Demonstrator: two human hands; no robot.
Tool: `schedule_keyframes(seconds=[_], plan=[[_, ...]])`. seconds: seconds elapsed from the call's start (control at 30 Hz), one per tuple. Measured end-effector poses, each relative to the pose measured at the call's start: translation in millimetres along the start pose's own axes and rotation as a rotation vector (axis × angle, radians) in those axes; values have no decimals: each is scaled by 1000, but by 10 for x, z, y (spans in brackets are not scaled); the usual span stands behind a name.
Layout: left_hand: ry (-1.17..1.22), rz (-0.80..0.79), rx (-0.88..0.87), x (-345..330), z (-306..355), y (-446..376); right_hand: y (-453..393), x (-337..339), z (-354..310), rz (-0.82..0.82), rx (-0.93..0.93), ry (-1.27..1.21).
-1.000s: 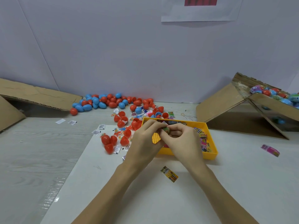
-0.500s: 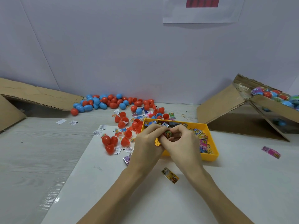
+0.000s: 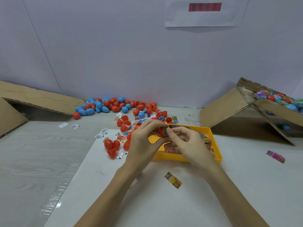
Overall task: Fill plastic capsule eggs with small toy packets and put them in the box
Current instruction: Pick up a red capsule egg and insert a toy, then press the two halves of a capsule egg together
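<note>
My left hand (image 3: 144, 141) grips a red capsule half (image 3: 162, 131) over the yellow tray (image 3: 185, 158). A small yellow dotted plate (image 3: 154, 138) also sits in that hand's palm. My right hand (image 3: 188, 145) pinches a small colourful packet (image 3: 166, 132) at the mouth of the red half. The tray holds several toy packets (image 3: 207, 141). A cardboard box (image 3: 277, 112) at the right holds several filled eggs (image 3: 270, 97).
Red and blue eggs (image 3: 113, 105) are heaped at the back by the wall, and loose red halves (image 3: 112, 147) lie left of the tray. One packet (image 3: 173, 180) lies near me, a pink one (image 3: 276, 156) at the right. Flattened cardboard (image 3: 37, 99) lies at the left.
The red capsule half has come into view between my fingers, and the packet is now pressed into its mouth. Both hands stayed over the tray's left end.
</note>
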State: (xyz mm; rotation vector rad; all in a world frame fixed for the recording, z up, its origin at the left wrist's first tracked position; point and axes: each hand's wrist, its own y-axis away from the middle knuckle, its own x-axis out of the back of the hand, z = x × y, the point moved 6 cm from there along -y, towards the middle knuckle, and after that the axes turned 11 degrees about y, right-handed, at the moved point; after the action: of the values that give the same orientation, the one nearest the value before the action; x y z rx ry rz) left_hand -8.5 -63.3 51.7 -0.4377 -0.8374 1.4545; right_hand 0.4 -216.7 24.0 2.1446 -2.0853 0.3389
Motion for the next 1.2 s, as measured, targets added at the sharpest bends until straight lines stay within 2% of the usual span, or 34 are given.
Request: schedule_keyframes(seconds=[0.1,0.17,0.23,0.3,0.37,0.5,0.63,0.83,0.9,0.97,1.03,1.13,1.2], plan=[[103,-78,69,-47,-38,-11,-4,31,5,10,20,-59],[218,-97,192,-80,-107,-9,-18,51,8,49,37,-80],[288,-29,323,-44,-187,-8,-33,74,15,77,48,-91],[327,47,381,8,-238,-11,-42,84,31,83,51,-62],[351,65,384,14,-231,-17,-42,69,31,63,55,-42],[306,94,319,53,-214,-24,-42,-4,28,-22,8,-233],[264,34,258,32,-182,-26,-39,-4,55,6,6,-95],[304,-44,225,25,-233,-37,-44,24,60,-18,0,-116],[199,-23,198,18,-263,-25,-41,37,80,-27,-38,-138],[-45,-11,125,34,-307,9,-38,71,111,-42,-90,-209],[-270,-77,65,20,-376,55,-82,195,73,-53,-133,-321],[-373,-137,107,2,-483,94,-283,691,-194,3,-116,-681],[-385,-143,96,-9,-484,89,-436,1196,-433,172,-26,-964]])
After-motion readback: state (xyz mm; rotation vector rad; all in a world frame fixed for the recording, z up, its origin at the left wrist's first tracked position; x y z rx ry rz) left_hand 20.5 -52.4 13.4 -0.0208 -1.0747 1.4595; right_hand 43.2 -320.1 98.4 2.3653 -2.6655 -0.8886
